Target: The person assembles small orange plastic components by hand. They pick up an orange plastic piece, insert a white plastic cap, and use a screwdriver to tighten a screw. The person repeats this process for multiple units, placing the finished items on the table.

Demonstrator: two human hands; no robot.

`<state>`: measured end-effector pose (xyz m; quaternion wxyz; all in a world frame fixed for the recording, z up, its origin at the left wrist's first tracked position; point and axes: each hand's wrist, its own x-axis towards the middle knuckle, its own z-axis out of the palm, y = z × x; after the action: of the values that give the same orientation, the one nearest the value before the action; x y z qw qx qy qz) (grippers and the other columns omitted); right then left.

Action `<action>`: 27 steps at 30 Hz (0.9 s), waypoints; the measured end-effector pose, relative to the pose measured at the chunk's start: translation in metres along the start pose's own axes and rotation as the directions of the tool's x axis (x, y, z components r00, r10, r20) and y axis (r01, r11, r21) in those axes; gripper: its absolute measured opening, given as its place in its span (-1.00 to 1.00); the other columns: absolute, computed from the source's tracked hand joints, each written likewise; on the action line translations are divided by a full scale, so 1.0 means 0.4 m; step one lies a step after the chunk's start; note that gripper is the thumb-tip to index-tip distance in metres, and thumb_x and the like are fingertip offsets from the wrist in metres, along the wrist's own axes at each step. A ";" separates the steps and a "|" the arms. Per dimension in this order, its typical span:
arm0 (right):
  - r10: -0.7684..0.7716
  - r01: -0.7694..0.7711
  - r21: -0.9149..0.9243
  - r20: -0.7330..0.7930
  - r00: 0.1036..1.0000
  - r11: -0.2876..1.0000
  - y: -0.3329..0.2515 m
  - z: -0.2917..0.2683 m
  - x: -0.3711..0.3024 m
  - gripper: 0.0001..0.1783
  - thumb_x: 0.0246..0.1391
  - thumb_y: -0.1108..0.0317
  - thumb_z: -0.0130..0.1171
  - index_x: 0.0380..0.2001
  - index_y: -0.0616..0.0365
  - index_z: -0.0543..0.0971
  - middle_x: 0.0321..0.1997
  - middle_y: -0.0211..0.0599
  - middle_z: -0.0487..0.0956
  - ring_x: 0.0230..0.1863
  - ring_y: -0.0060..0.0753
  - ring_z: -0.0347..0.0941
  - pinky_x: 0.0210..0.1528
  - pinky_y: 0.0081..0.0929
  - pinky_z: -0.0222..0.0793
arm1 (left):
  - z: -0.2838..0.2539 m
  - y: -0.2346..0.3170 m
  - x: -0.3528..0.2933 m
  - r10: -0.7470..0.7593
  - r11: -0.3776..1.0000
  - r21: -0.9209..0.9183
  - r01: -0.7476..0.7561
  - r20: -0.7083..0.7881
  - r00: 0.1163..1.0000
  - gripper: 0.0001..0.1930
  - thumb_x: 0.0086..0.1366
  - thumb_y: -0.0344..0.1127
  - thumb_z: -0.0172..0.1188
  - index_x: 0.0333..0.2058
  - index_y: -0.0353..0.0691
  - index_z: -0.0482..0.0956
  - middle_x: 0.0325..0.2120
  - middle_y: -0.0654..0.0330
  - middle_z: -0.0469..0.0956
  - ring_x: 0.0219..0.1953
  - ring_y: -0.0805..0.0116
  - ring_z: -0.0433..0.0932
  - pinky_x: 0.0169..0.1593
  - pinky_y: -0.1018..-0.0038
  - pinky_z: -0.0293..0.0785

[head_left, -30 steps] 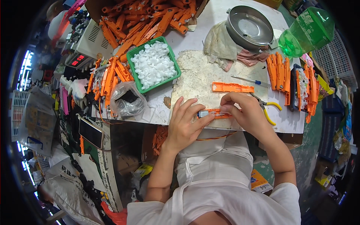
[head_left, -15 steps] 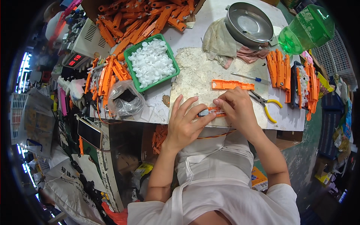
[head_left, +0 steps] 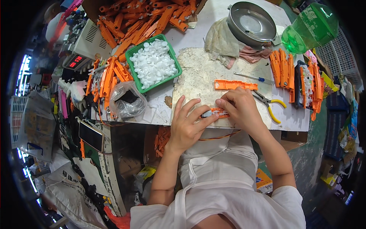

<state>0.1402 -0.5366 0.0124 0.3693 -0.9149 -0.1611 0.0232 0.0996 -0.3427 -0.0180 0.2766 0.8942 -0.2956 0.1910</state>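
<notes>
Orange housing (head_left: 219, 113) lies open-faced at the near edge of the desk (head_left: 293, 122), seemingly part-filled.
Left to right: white caps (head_left: 153, 63) heap a green tray (head_left: 132, 73); the left hand (head_left: 187, 128) steadies the housing's left end between thumb and forefinger, other fingers spread; pale parts already sit inside; the right hand (head_left: 244, 110) curls over the right end, though whether it pinches anything I cannot tell. Beyond, an orange shell (head_left: 235, 85) lies separate, so the housing remains uncovered; screwdriver (head_left: 261, 79) and pliers (head_left: 279, 102) lie unheld.
</notes>
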 end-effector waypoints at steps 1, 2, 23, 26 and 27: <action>0.000 0.001 -0.008 0.002 1.000 1.000 -0.001 0.000 0.000 -0.74 0.05 0.20 0.16 -0.53 0.17 0.63 -0.57 -0.30 0.54 -0.35 -0.27 0.37 -0.20 -0.34 0.11 | 0.001 0.000 0.000 0.000 1.000 0.001 0.000 -0.001 1.000 -0.66 -0.01 -0.37 0.21 -0.22 0.18 0.63 -0.20 0.37 0.48 -0.01 0.19 0.41 0.18 -0.04 0.17; -0.001 0.001 -0.016 0.004 1.000 1.000 -0.003 0.000 0.000 -0.74 0.05 0.20 0.17 -0.53 0.17 0.63 -0.58 -0.30 0.54 -0.35 -0.27 0.37 -0.19 -0.34 0.11 | 0.001 0.000 0.000 0.001 1.000 0.002 -0.001 -0.003 1.000 -0.67 -0.01 -0.37 0.21 -0.22 0.18 0.63 -0.20 0.37 0.48 -0.01 0.20 0.41 0.18 -0.04 0.17; -0.408 0.389 -0.314 0.007 0.913 0.866 0.003 -0.023 -0.081 -0.68 -0.08 0.33 0.23 -0.18 0.09 0.51 -0.22 -0.39 0.48 -0.08 -0.35 0.36 0.01 -0.33 0.20 | -0.004 0.002 -0.003 0.046 0.997 -0.060 -0.052 -0.090 0.995 -0.64 -0.05 -0.45 0.28 -0.20 0.01 0.63 -0.13 0.27 0.47 0.01 0.18 0.43 0.21 -0.01 0.15; -0.402 0.386 -0.312 0.014 0.915 0.868 0.008 -0.023 -0.086 -0.68 -0.08 0.34 0.23 -0.19 0.10 0.51 -0.22 -0.39 0.47 -0.08 -0.34 0.35 0.02 -0.32 0.19 | -0.024 0.079 -0.055 -0.149 0.880 -0.469 -0.077 -0.427 0.892 -0.74 -0.04 -0.38 0.30 -0.29 -0.20 0.61 -0.17 0.03 0.52 -0.08 0.14 0.53 0.12 0.04 0.30; -0.390 0.370 -0.317 0.003 0.921 0.873 0.021 -0.021 -0.090 -0.68 -0.08 0.34 0.23 -0.19 0.10 0.51 -0.22 -0.39 0.47 -0.08 -0.34 0.35 0.02 -0.32 0.19 | -0.084 0.098 -0.078 -0.009 0.385 -0.916 -0.115 -0.128 0.992 -0.87 0.10 -0.32 0.18 -0.35 -0.18 0.55 -0.30 0.03 0.51 -0.21 0.18 0.54 -0.08 0.21 0.39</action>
<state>0.1099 -0.5591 0.0101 0.2225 -0.9123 -0.3280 -0.1035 0.0453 -0.3352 0.0070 0.7353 0.5691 -0.3641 0.0537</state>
